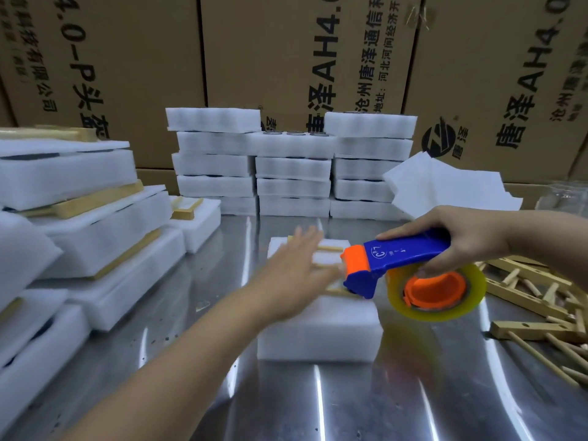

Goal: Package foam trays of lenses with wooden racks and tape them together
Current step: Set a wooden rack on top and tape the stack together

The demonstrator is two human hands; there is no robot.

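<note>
Head cam, single frame. Holds left hand (pixel 296 265) flat over centre foam tray (pixel 318 335), fingers straight and spread wide; motion-blurred, so cannot tell whether touching. Grips blue-and-orange tape dispenser (pixel 397 259) in right hand (pixel 458 237), thumb along top of blue handle, fingers curled underneath against tape roll (pixel 445 310), yellowish clear. Keeps dispenser nose at right edge of wooden rack (pixel 331 249) lying on top of centre foam tray, just beside left fingertips.

Reads on dispenser handle, white print: circled "C" plus "7". Smaller marks next to it too fine to read.

Layout:
- Centre foam tray mid steel table (pixel 318 409), well apart from everything else.
- Behind it, against cartons: three stacks of foam trays (pixel 292 173), with dark lens rims (pixel 296 133) in top tray of middle stack.
- Left: bundles of foam and wooden rack (pixel 95 218), piled, some tilted.
- Right: heap of loose wooden racks (pixel 541 300) on table, near tape roll.
- Behind right hand: loose foam sheets (pixel 445 186), leaning.

Reads on cardboard cartons (pixel 286 58), black print turned sideways: "唐泽AH4.0", "沧州唐泽通信科", "河北河间经济开", "地址:". Same "唐泽AH4.0" on right carton, plus round logo (pixel 440 140) with "唐泽". Far-left carton: ".0-P头", rest cut off or blurred.
</note>
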